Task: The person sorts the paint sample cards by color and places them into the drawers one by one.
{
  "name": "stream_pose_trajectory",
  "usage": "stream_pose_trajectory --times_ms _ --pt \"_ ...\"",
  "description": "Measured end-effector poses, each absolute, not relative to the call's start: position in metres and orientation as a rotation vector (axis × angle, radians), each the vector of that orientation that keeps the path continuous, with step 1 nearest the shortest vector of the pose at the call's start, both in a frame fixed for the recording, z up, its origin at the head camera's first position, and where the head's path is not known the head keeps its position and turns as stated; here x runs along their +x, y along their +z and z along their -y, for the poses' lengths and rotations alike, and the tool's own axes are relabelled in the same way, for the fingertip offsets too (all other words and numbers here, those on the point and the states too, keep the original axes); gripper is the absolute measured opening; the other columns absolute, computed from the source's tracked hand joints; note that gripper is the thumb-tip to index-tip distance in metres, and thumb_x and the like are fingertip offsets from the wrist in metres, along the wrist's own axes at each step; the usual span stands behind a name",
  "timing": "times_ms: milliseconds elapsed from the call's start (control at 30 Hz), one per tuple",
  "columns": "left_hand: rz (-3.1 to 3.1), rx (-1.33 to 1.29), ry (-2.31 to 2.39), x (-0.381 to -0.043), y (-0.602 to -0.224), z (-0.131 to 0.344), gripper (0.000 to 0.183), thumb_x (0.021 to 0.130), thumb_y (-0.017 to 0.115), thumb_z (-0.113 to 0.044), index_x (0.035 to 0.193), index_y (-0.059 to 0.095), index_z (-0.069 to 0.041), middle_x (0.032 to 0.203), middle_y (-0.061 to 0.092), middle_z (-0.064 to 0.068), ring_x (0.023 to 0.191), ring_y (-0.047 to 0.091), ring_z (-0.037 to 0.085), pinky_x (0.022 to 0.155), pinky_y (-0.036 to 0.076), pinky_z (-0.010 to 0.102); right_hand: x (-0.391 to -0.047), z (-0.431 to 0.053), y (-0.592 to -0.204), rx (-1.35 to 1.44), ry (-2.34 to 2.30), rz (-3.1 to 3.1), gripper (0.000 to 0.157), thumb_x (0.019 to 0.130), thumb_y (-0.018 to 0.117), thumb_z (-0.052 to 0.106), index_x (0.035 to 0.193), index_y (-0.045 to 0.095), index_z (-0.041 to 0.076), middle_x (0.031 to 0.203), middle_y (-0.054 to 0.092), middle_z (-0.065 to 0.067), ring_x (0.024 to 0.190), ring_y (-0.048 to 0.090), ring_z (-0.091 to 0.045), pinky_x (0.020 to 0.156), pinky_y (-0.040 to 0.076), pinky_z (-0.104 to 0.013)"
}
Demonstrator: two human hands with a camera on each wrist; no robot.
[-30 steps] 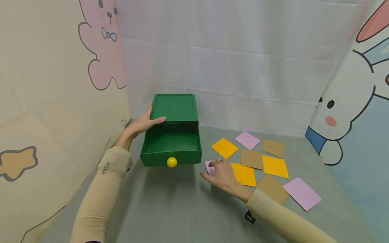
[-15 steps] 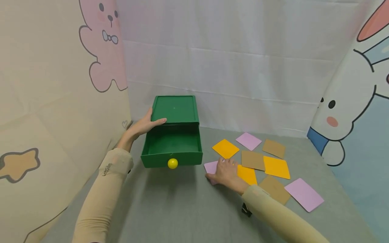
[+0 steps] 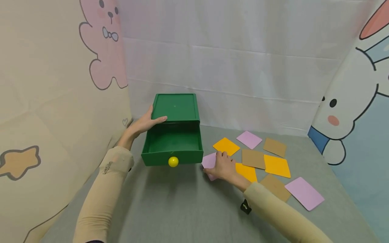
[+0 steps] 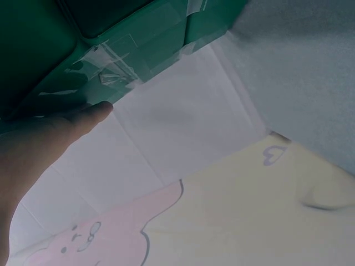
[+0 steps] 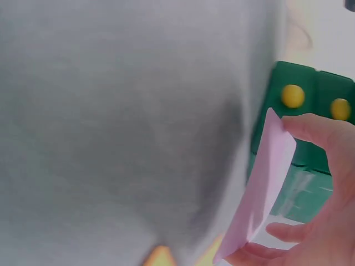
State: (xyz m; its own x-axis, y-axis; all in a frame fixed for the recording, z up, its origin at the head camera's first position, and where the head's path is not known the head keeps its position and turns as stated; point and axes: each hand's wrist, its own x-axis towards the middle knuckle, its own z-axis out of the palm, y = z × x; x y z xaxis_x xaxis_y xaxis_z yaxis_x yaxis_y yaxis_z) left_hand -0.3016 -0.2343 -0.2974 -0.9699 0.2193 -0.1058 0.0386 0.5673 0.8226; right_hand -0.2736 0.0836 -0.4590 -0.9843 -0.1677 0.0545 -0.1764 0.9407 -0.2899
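Observation:
A green drawer box (image 3: 176,107) stands at the middle left in the head view. Its drawer (image 3: 172,157), with a round yellow knob (image 3: 173,161), is pulled out at the front and shows a bare inside. My left hand (image 3: 143,124) rests on the box's left side, thumb straight along the top front edge. Right of the drawer, my right hand (image 3: 225,167) grips a lilac card (image 3: 209,162) by opposite edges. In the right wrist view this lilac card (image 5: 262,185) is bowed and raised off the table, between thumb and fingertips.
Several cards lie on the grey table (image 3: 170,209) to the right: yellow cards (image 3: 277,165), brown cards (image 3: 253,159) and lilac cards (image 3: 305,193), some overlapping. A white curtain (image 3: 228,64) hangs behind, and printed cartoon cloths flank both sides. Clear tape (image 4: 111,64) covers part of the box.
My right hand has closed on the lilac card's edges and lifted it slightly. The left hand stays on the box.

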Motion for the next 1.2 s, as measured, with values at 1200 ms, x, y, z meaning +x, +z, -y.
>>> stream_pose_trajectory --times_ms 1200 --pt "-2.655 0.245 1.39 -0.333 -0.327 0.246 0.103 0.092 0.055 -0.053 0.152 -0.023 -0.023 0.163 -0.014 0.006 0.151 -0.002 0.033 0.118 0.011 0.062 -0.288 -0.054 -0.271 0.886 0.677 2.952 0.08 0.076 0.073 0.045 0.137 0.046 0.002 0.131 0.055 -0.014 0.11 0.051 -0.027 0.089 0.051 -0.038"
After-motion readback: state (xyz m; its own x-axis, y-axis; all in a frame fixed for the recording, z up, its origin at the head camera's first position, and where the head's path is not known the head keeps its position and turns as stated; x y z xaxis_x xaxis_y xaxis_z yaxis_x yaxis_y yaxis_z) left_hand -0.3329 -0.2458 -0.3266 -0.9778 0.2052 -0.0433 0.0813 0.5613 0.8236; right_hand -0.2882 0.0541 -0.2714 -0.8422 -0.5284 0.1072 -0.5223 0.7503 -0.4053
